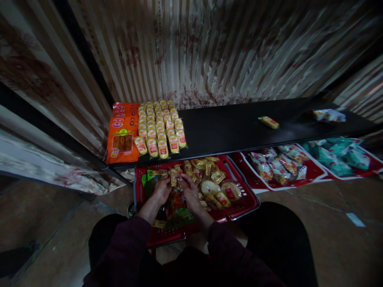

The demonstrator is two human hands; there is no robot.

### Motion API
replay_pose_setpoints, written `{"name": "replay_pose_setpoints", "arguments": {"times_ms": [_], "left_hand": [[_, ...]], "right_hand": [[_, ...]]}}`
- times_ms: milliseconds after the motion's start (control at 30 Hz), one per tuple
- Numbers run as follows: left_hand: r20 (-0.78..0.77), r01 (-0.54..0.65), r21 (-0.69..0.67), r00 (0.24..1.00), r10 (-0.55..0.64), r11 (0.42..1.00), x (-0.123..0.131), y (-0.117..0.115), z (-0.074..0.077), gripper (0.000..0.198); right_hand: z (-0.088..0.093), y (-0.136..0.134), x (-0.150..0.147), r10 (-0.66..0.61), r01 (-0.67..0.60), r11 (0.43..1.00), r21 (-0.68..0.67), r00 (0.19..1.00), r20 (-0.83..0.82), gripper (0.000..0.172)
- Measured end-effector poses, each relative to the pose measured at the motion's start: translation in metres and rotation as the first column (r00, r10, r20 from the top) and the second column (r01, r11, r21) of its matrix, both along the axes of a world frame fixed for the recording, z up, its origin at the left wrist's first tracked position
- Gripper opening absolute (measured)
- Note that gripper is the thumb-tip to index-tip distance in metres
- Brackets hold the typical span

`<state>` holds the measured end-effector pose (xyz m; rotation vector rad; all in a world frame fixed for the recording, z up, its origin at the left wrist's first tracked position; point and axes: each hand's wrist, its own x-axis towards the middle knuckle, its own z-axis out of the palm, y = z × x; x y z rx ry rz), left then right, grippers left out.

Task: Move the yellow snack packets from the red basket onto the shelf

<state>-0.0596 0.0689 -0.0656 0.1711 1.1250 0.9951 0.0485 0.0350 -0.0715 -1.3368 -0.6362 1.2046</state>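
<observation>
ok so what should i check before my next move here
1. left hand and right hand both at a packet in the basket: ok
2. firm hold on it: cannot tell, too dark
3. rows on the shelf tidy: ok
4. bare shelf beside the rows: ok
5. stray packet lined up with the rows: not ok, it lies far off

A long black shelf [239, 123] holds orange packs [122, 137], rows of small yellow packs [160, 125], one yellow pack [268, 122] alone and a white bag [329, 115]. On the floor [329, 227] sit a red basket [247, 199] and red trays [314, 172].
</observation>
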Motion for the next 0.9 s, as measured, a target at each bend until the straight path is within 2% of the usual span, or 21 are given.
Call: {"name": "replay_pose_setpoints", "arguments": {"times_ms": [100,200,433,567,900], "left_hand": [[0.061,-0.025,-0.038,0.998,0.027,0.999,-0.0024,-0.0005,0.0034,0.026],[0.100,-0.015,-0.022,0.995,0.017,1.000,-0.0048,-0.0009,0.0040,0.028],[0.085,0.007,0.007,0.996,-0.007,1.000,-0.0082,-0.0007,0.0022,0.031],[0.127,0.009,0.012,0.992,-0.010,1.000,-0.0100,-0.0011,0.0052,0.040],[0.151,-0.024,-0.072,0.988,0.035,0.997,-0.0066,0.0021,0.0053,0.044]], "right_hand": [[0.0043,0.0004,-0.0024,0.005,-0.005,1.000,0.013,1.000,-0.004,0.036],[0.0052,0.0012,-0.0062,-0.003,0.004,0.999,0.033,1.000,-0.029,0.036],[0.0034,0.0014,-0.0080,0.004,-0.005,0.999,0.035,1.000,0.004,0.035],[0.0044,0.0022,-0.0069,0.005,-0.007,0.999,0.035,0.999,0.051,0.035],[0.0027,0.0035,-0.0035,-0.004,0.003,1.000,0.024,0.998,0.066,0.030]]}}
